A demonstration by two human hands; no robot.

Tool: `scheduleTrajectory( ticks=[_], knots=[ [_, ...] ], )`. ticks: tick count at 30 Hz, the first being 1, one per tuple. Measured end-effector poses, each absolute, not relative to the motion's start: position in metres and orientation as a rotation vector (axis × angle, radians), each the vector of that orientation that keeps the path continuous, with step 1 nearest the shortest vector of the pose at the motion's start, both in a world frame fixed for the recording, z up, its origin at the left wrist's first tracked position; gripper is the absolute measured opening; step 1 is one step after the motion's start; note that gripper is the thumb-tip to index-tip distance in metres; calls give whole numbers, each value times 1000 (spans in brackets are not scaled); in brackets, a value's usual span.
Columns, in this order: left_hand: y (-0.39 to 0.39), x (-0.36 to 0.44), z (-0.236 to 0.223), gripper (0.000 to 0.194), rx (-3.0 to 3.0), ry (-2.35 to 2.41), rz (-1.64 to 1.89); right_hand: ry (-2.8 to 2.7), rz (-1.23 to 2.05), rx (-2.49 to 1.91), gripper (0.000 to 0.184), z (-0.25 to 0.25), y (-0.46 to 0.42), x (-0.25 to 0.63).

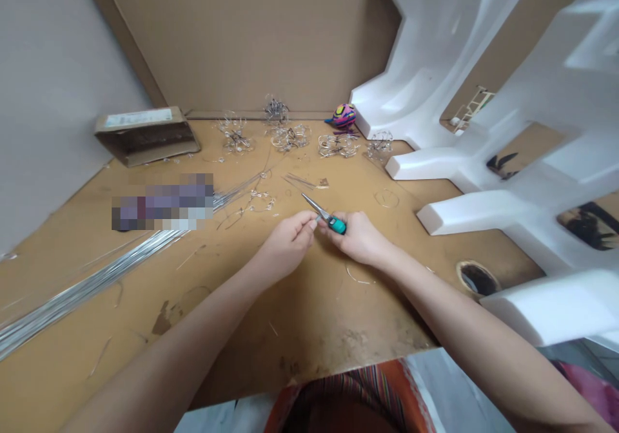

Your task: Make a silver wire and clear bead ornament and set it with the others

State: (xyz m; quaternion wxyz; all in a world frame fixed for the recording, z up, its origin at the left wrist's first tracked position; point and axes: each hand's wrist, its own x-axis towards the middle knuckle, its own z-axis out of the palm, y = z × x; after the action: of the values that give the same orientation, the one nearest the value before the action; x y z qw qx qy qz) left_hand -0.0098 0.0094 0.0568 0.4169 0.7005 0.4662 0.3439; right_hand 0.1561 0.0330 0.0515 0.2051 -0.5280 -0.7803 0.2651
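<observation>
My right hand [360,238] is closed around needle-nose pliers [337,225] with teal grips, their slim metal jaws [312,203] pointing up and to the left. Close beside it, my left hand [290,243] pinches thumb and forefinger together just under the jaws. Whatever sits in that pinch is too small to make out. A curved piece of thin wire [358,279] shows below my right hand. Beyond my hands lie a few short straight wires [302,182] and several small bent wire loops [261,200].
A bundle of straight silver wires [97,291] runs along the left, with a blurred-out object [162,202] beside it. Behind are an open cardboard box [149,138], several curled wire clusters [290,138] and a colourful ball-like object [343,117]. White moulded parts [464,211] and a round hole [478,278] are at right.
</observation>
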Motion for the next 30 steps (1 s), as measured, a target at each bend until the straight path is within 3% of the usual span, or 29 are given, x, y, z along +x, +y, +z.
scheduleTrajectory(
  ticks=[6,12,19,30],
  knots=[
    [11,-14,61,22,1915,1191,827,-2200,683,-1477,29,52,33,154],
    [15,-17,49,27,1830,1190,831,-2226,369,-1573,27,50,34,155],
    [18,-10,33,28,1689,1127,846,-2312,497,-1601,28,56,38,164],
    [15,-11,45,23,1457,968,822,-2294,570,-1478,32,53,35,163]
  ],
)
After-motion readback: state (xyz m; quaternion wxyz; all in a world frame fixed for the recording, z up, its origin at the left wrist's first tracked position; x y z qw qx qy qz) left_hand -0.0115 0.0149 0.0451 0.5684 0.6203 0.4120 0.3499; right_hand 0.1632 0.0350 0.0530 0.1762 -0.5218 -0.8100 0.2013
